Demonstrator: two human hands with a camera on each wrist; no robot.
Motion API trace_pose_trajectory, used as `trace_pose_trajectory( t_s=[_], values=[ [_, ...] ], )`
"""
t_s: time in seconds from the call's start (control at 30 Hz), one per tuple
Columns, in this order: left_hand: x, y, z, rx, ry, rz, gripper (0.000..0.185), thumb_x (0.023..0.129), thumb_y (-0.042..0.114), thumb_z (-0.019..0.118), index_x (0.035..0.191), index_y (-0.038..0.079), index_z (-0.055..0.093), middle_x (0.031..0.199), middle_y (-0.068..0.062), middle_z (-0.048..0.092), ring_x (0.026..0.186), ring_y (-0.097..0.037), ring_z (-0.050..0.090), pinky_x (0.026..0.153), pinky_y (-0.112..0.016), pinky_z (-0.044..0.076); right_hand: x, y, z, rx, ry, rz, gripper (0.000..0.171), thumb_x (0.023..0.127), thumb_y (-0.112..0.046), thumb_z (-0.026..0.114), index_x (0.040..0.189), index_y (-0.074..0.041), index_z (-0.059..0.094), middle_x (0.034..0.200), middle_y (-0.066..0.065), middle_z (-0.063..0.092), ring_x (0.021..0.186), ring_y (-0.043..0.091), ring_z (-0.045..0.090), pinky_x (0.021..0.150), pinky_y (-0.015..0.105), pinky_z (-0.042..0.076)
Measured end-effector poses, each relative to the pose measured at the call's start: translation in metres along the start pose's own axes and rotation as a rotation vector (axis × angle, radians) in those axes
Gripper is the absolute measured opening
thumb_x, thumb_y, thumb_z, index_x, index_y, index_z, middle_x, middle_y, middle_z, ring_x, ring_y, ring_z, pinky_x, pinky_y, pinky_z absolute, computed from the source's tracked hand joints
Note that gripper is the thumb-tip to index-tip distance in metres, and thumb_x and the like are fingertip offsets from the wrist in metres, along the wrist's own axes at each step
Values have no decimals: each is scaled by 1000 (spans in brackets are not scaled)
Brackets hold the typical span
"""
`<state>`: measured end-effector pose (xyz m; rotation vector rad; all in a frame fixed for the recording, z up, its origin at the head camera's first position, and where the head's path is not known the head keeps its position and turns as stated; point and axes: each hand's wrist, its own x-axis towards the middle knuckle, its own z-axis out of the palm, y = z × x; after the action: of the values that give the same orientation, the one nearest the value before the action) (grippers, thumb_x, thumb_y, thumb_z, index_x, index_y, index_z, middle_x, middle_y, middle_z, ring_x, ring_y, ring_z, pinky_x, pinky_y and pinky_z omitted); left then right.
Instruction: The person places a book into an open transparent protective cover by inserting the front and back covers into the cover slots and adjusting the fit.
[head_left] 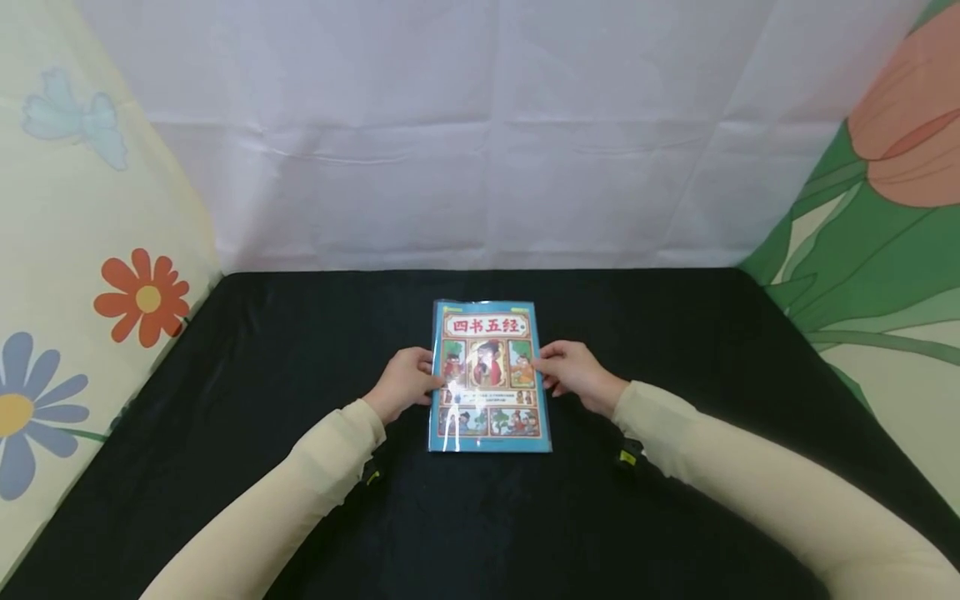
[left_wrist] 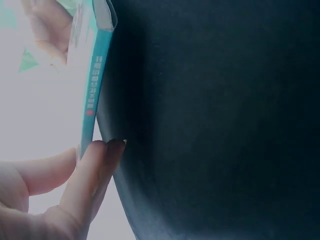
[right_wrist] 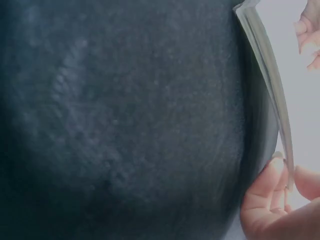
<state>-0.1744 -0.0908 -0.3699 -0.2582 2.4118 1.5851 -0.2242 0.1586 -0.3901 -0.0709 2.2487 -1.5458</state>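
Note:
A blue picture book [head_left: 491, 398] with a glossy clear cover, red Chinese title characters and several cartoon panels faces up at the centre of the head view. My left hand [head_left: 405, 383] pinches its left edge, thumb on the cover and fingers beneath. On the opposite edge my right hand [head_left: 579, 373] grips it in the same manner. In the left wrist view the teal spine [left_wrist: 95, 80] runs up from between the thumb and fingers. Page edges [right_wrist: 270, 75] show in the right wrist view, with that hand's thumb and fingers on either side of them.
A black cloth [head_left: 300, 333] covers the table beneath the book. Behind it hangs a creased white curtain [head_left: 450, 133]. Flower-printed panels stand at both sides, with a red flower [head_left: 147, 297] on the left and a large tulip [head_left: 911, 125] on the right.

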Motion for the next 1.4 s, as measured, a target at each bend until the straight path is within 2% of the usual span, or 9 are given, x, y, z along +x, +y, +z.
trace_pose_trajectory(
  t_s=[0.3, 0.63, 0.8, 1.2, 1.4],
  values=[
    [4, 0, 1, 55, 10, 19, 31, 92, -2, 64, 121, -10, 55, 101, -20, 62, 87, -27, 64, 71, -39, 57, 10, 1, 0, -20, -3, 30, 26, 100, -12, 55, 116, 8, 55, 84, 7, 59, 66, 13, 54, 58, 26, 48],
    [6, -1, 4, 147, 5, -7, 27, 91, 2, 66, 115, -9, 58, 91, -15, 60, 77, -23, 60, 62, -31, 54, 15, 1, -2, -51, -5, 47, 31, 100, -12, 55, 122, 9, 54, 87, 9, 60, 67, 14, 55, 60, 26, 49],
    [8, -1, 5, 179, 3, 18, 25, 92, 0, 63, 115, -10, 59, 90, -15, 61, 77, -23, 60, 63, -32, 54, 16, 2, -2, -61, -16, 40, 31, 100, -12, 56, 121, 10, 54, 87, 10, 61, 67, 13, 55, 60, 26, 51],
    [9, -3, 7, 244, -2, 10, 21, 93, 0, 62, 111, -10, 60, 84, -14, 60, 69, -21, 56, 59, -30, 50, 17, 0, -3, -92, -45, 64, 27, 99, -8, 55, 117, 12, 56, 82, 11, 61, 63, 12, 56, 59, 26, 54],
    [9, -3, 8, 294, -9, 23, 38, 92, -6, 57, 129, -13, 51, 90, -16, 60, 73, -23, 60, 60, -31, 50, 16, -3, -7, -153, -63, 59, 24, 98, -6, 56, 112, 13, 59, 77, 10, 62, 60, 11, 57, 58, 27, 55]
  ],
)
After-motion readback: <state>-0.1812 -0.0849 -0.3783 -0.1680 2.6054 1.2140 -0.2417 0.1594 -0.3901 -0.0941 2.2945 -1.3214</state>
